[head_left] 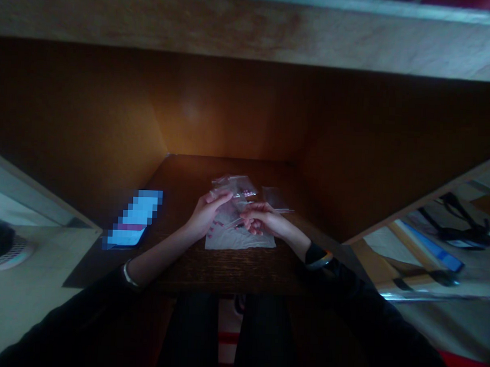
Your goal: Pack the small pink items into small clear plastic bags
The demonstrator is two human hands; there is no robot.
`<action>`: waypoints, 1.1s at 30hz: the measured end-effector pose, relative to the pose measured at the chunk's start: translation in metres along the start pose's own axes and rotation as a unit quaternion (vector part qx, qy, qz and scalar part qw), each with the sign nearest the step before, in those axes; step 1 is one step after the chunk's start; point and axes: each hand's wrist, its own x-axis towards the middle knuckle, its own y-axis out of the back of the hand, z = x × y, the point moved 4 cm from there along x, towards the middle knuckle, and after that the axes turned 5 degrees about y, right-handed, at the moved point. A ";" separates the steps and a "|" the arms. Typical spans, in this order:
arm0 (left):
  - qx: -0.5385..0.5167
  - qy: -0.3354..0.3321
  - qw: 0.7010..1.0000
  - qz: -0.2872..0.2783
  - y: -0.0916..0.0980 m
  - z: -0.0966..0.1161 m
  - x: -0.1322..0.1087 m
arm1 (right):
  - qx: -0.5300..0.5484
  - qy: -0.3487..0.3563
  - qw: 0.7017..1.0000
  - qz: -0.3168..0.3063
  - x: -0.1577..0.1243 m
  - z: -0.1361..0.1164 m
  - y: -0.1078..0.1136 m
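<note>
Between my hands is a small clear plastic bag [236,207], partly hidden by fingers. My left hand [207,214] is closed on the bag's left side, thumb on top. My right hand [263,219] pinches at its right side, fingers curled. Under them lies a white tissue [243,241] with a few small reddish-pink pieces [214,228] on its left part. Just beyond, another clear bag [236,184] holds small pink beads [248,192]. To the right of my right hand lies a flat clear bag [273,198], which looks empty.
A phone [135,218] with a lit, blurred screen lies at the left of the dark wooden desktop [181,176]. Wooden panels [231,108] enclose the back and sides. At the far right, a shelf holds a black strap-like thing [464,234]. A white basket [13,250] stands left.
</note>
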 end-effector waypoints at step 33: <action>0.110 0.014 0.993 0.042 0.004 -0.002 -0.002 | -0.543 -0.037 0.798 0.260 -0.034 -0.027 0.111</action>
